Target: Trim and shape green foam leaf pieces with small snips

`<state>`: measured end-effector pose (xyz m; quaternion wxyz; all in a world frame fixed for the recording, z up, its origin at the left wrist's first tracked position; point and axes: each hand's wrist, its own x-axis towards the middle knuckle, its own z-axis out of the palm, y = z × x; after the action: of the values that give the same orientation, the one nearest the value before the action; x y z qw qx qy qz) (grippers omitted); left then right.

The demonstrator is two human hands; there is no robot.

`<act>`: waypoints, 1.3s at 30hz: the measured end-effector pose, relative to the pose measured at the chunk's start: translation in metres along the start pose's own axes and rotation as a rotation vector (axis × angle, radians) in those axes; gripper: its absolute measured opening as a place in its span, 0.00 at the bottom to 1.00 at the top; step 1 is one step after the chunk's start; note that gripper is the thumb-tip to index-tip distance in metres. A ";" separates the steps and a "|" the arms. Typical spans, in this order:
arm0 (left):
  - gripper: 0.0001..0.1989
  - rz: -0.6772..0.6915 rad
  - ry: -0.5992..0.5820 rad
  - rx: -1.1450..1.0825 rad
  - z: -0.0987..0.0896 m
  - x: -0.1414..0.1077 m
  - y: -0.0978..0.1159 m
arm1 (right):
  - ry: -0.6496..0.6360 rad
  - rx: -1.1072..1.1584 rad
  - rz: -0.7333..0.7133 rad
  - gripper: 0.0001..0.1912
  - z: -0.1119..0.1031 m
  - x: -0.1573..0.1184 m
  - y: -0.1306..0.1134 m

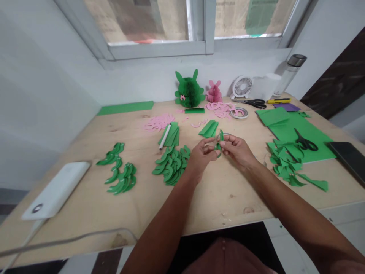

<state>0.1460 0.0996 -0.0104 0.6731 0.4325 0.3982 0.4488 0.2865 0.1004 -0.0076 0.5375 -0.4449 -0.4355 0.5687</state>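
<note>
In front of me, above the middle of the table, both hands meet around a small curved green paper piece [221, 135]. My left hand [202, 154] pinches its lower end, and my right hand [236, 150] grips it from the other side. A thin pale curved edge shows behind the fingers; I cannot tell what it belongs to. Close to my left wrist lies a heap of curved green paper cutouts [170, 165]. Just beyond the hands are folded green paper strips [209, 128]. Another group of green cutouts with pale strips [122, 178] lies further left.
Green scraps [286, 160], black scissors [305, 141], green sheets [305, 125] and a phone [349, 160] lie right. A white power bank [58, 188] with a cable sits left. Along the back are paper figures [189, 91], pink cutouts [159, 122], a tape roll [238, 113] and a fan [242, 86].
</note>
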 end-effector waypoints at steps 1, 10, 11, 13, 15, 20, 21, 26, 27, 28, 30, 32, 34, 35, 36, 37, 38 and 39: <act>0.21 -0.014 -0.005 -0.018 0.000 -0.001 0.001 | -0.001 0.010 0.004 0.17 0.000 0.000 0.000; 0.18 -0.057 -0.044 -0.081 -0.002 -0.003 0.004 | -0.026 0.096 0.001 0.14 -0.004 0.001 0.004; 0.18 -0.055 -0.046 -0.081 -0.002 -0.003 0.004 | -0.023 0.102 0.001 0.14 -0.004 0.001 0.005; 0.17 -0.052 -0.047 -0.080 -0.002 -0.004 0.004 | -0.019 0.109 0.000 0.14 -0.004 0.001 0.004; 0.17 -0.051 -0.047 -0.081 -0.002 -0.003 0.003 | -0.019 0.110 -0.002 0.13 -0.003 0.001 0.003; 0.18 -0.059 -0.064 -0.073 -0.001 -0.003 0.004 | -0.024 0.123 -0.011 0.12 -0.004 0.001 0.002; 0.18 -0.060 -0.064 -0.078 -0.001 -0.003 0.004 | -0.024 0.127 -0.013 0.11 -0.004 0.001 0.002; 0.15 -0.084 -0.059 -0.129 -0.002 -0.003 0.004 | -0.036 0.138 -0.015 0.09 -0.004 0.000 0.000; 0.15 -0.092 -0.058 -0.134 -0.002 -0.003 0.003 | -0.043 0.140 -0.016 0.09 -0.004 0.000 0.000; 0.15 -0.097 -0.058 -0.137 -0.003 -0.002 0.002 | -0.049 0.142 -0.018 0.09 -0.004 0.000 0.000; 0.15 -0.095 -0.058 -0.147 -0.003 -0.001 0.000 | -0.054 0.140 -0.022 0.08 -0.004 0.000 0.001; 0.15 -0.081 -0.043 -0.159 -0.003 0.000 -0.002 | -0.043 0.138 -0.024 0.09 -0.004 0.000 0.001; 0.15 -0.063 -0.011 -0.166 -0.004 0.002 -0.003 | -0.027 0.137 -0.021 0.10 -0.004 0.000 0.000; 0.16 -0.055 0.006 -0.165 -0.004 0.002 -0.004 | -0.018 0.137 -0.019 0.11 -0.004 -0.001 0.000; 0.15 -0.043 0.023 -0.161 -0.004 0.002 -0.004 | -0.012 0.132 -0.017 0.12 -0.004 -0.001 -0.001; 0.15 -0.029 0.042 -0.154 -0.004 0.003 -0.004 | -0.008 0.118 -0.014 0.12 -0.003 -0.001 -0.001; 0.15 -0.015 0.057 -0.145 -0.004 0.003 -0.004 | -0.005 0.093 -0.013 0.12 -0.003 -0.001 -0.001; 0.14 0.000 0.073 -0.136 -0.004 0.003 -0.004 | -0.002 0.058 -0.013 0.13 -0.003 -0.001 -0.001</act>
<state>0.1445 0.1024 -0.0160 0.6859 0.3693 0.3911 0.4901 0.2895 0.0994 -0.0075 0.5533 -0.4256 -0.4224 0.5781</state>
